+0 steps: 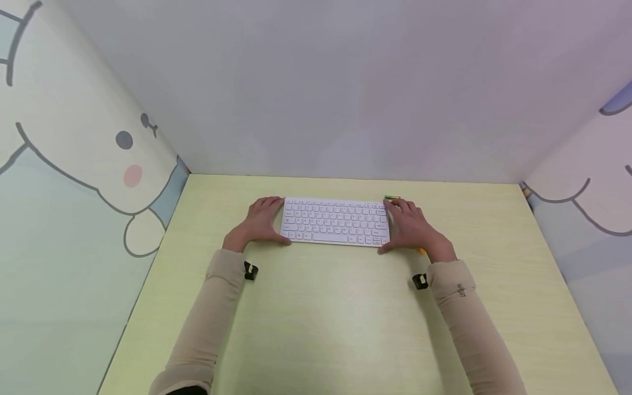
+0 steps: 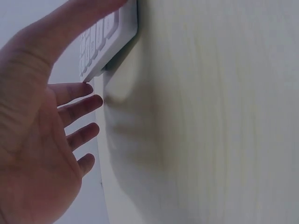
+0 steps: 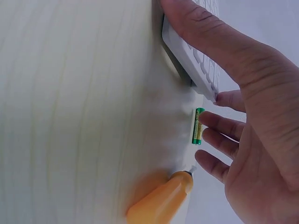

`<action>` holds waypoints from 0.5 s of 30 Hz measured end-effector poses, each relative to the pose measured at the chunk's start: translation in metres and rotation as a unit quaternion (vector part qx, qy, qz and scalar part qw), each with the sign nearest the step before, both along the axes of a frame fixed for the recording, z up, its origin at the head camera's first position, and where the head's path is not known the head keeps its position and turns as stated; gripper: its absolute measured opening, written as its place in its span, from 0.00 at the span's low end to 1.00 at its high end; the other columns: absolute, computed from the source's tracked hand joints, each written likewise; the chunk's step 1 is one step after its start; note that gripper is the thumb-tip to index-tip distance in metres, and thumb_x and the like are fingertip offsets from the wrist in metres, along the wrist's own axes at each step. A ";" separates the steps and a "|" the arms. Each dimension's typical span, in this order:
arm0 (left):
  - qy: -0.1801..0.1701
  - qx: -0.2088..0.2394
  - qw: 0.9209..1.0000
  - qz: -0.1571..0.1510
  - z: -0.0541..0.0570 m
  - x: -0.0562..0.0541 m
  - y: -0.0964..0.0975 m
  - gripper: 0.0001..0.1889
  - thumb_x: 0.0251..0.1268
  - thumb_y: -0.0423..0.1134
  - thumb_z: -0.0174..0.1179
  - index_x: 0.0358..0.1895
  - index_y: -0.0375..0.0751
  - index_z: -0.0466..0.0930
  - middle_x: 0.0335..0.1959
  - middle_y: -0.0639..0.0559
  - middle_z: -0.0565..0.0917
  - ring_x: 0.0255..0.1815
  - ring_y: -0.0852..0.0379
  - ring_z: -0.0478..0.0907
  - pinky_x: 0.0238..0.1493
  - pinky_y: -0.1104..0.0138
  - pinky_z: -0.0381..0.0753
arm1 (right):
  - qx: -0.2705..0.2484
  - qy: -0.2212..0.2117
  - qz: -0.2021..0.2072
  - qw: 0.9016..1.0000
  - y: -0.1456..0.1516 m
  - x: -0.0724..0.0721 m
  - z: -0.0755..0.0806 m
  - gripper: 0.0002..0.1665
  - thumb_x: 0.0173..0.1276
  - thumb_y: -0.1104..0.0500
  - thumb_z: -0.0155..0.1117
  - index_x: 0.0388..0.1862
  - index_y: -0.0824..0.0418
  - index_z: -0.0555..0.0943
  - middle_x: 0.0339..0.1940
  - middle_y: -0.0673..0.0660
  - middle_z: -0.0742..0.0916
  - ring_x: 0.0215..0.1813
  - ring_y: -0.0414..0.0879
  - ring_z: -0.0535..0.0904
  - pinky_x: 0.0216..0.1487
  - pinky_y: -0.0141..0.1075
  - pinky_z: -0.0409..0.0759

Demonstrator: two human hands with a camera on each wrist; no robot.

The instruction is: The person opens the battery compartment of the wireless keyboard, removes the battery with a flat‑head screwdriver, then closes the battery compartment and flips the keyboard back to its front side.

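A white keyboard [image 1: 336, 222] lies face up near the back of the table, long side across. My left hand [image 1: 261, 219] grips its left end, thumb at the front edge and index finger at the back corner. At the other end, my right hand [image 1: 410, 225] holds it the same way. In both wrist views the remaining fingers stretch out past the keyboard. A shadowed gap shows under the keyboard's edge [image 3: 184, 51] in the right wrist view. Beyond the right fingers lies a green and gold battery [image 3: 198, 126].
An orange-handled tool with a short metal tip [image 3: 161, 200] lies on the table near my right hand, mostly hidden under the wrist in the head view. The pale wood table [image 1: 326, 318] meets a plain wall [image 1: 345, 109] at the back and printed panels [image 1: 89, 230] at both sides.
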State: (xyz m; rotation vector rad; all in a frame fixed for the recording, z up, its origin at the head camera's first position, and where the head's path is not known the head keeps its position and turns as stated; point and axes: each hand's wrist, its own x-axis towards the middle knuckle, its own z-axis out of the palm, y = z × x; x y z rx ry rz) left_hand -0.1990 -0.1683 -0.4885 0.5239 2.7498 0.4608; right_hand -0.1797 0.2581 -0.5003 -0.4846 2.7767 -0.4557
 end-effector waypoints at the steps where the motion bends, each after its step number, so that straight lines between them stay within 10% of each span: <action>1: 0.000 0.002 1.000 0.000 0.000 0.000 0.000 0.66 0.41 0.67 0.76 0.81 0.40 0.52 0.81 0.41 0.59 0.82 0.36 0.50 0.82 0.39 0.49 | 0.000 0.000 0.000 1.000 0.000 0.000 0.000 0.87 0.34 0.28 0.86 0.84 0.62 0.49 0.79 0.70 0.60 0.78 0.70 0.55 0.76 0.66 0.59; 15: 0.039 0.043 0.997 0.042 0.024 -0.008 0.017 0.47 0.65 0.58 0.65 0.82 0.45 0.54 0.81 0.40 0.58 0.82 0.37 0.51 0.81 0.40 0.50 | -0.041 -0.014 -0.018 0.999 -0.004 -0.004 0.018 0.64 0.62 0.30 0.69 0.84 0.61 0.53 0.79 0.68 0.65 0.77 0.67 0.60 0.78 0.65 0.61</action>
